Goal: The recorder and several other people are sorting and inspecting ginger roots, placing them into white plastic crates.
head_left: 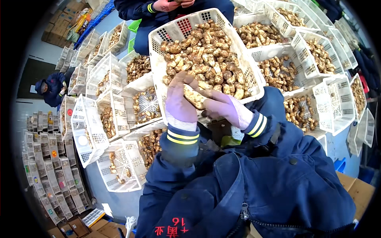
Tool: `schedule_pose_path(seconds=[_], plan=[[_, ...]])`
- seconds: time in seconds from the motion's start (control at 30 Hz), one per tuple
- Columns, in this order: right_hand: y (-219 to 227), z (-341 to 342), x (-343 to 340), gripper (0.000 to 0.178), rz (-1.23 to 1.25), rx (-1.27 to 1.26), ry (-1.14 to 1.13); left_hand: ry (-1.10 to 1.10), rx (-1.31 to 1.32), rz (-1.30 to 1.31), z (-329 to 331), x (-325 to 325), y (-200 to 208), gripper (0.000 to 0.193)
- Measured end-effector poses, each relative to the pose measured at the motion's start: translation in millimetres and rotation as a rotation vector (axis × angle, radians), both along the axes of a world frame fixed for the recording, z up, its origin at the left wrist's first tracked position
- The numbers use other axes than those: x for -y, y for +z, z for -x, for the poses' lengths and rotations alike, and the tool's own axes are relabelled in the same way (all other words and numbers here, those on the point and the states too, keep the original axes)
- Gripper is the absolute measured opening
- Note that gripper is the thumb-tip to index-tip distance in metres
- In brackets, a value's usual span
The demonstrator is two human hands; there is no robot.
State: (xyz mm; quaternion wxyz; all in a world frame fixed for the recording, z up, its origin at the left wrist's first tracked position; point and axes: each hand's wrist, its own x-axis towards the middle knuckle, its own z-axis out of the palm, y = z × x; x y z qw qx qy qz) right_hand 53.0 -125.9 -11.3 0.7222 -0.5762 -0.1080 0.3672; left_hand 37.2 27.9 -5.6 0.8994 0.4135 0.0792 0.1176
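A long pale mushroom (193, 97) with brown patches lies between my gloved hands, over the near edge of a white plastic crate (156, 93). My left hand (180, 101), in a dirty purple glove, is curled around its left side. From the right, my right hand (228, 109), gloved the same way, has its fingers closed on the mushroom's lower end. Just beyond my hands, the crate holds a heap of brown-and-white mushrooms (206, 55). My left fingers hide part of the nearest ones.
White crates with mushrooms stand on both sides, including one at left (119, 166) and one at right (333, 105). Across the heap, a co-worker's gloved hands (170, 4) show. Another person (51, 89) is at far left. Stacked crates (51, 166) fill the lower left.
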Motion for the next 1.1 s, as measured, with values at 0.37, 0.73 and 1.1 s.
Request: schedule_pose_path(seconds=[0.37, 0.73, 1.1], plan=[[20, -9, 31, 0.041, 0.276, 0.872, -0.143, -0.288, -0.316, -0.156, 35, -18, -2, 0.042], [30, -8, 34, 0.048, 0.064, 0.413, -0.137, -0.301, -0.337, -0.201, 54, 19, -8, 0.031], [12, -15, 37, 0.039, 0.139, 0.544, -0.093, -0.362, -0.313, -0.088, 61, 3, -5, 0.035]])
